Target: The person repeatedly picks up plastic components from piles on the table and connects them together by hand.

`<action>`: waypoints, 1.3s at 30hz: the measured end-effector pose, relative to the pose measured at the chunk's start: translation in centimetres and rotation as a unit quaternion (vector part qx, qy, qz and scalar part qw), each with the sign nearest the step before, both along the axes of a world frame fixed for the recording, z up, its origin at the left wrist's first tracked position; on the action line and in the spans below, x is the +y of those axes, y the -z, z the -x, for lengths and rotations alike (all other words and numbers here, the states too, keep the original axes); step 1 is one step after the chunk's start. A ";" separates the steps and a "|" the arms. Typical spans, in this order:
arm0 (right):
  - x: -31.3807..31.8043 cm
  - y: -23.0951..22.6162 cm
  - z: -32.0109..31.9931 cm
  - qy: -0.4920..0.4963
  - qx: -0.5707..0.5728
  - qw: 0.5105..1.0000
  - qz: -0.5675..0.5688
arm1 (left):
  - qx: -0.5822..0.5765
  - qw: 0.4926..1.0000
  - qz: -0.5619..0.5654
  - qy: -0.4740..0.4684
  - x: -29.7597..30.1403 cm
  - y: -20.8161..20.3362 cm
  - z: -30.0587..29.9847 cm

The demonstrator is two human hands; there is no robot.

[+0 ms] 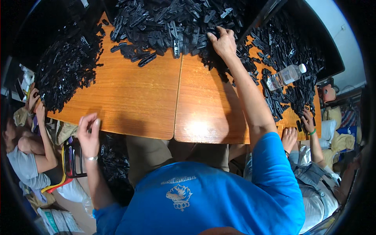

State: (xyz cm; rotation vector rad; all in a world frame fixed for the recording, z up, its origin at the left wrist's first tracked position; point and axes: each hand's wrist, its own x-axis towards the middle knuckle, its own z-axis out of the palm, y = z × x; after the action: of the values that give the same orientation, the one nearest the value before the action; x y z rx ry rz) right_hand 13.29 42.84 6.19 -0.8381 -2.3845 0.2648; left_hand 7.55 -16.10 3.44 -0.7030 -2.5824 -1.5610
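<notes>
A large heap of black plastic clip-like parts [156,35] covers the far side of the wooden table [137,88]. My right hand [225,44] reaches forward to the right part of this heap. Its thumb stands apart from the fingers, whose tips touch the black parts, and I see nothing gripped. My left hand [89,135], with a bracelet at the wrist, hovers by the table's near left edge. Its fingers are loosely bent, the thumb apart from them, and nothing shows in it.
Smaller black pieces [70,66] lie piled at the left. Long black parts and a clear plastic bottle [286,76] lie at the right. One co-worker's hands [297,131] are at the right edge, another's hands [37,103] at the left. Dark dividers stand between heaps.
</notes>
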 end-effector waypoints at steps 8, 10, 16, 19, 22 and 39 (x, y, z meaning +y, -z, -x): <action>-5.9 1.6 2.6 -0.001 -0.008 1.000 0.014 | 0.134 0.990 0.011 0.040 10.1 3.5 3.6; -7.2 1.9 2.6 -0.023 -0.010 1.000 0.018 | 0.108 0.992 0.046 0.049 11.9 3.2 4.6; -11.7 2.2 3.2 -0.064 0.051 0.996 0.041 | 0.077 0.995 0.014 0.055 17.9 3.7 8.1; -12.6 1.9 1.8 -0.186 0.020 0.981 0.053 | 0.116 0.990 0.068 0.046 19.4 4.1 8.9; -11.5 -0.5 0.1 -0.267 -0.020 0.957 0.113 | 0.107 0.992 0.055 0.041 18.5 4.5 8.9; -7.1 2.7 6.1 0.035 0.083 0.991 0.096 | 0.113 0.982 0.149 0.027 19.4 4.1 8.5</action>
State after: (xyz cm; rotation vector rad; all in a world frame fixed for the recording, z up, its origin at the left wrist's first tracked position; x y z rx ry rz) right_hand 7.15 35.76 3.46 -0.9474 -2.1947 0.5212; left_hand -0.92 3.29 -0.69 -0.9203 -2.6653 -1.0423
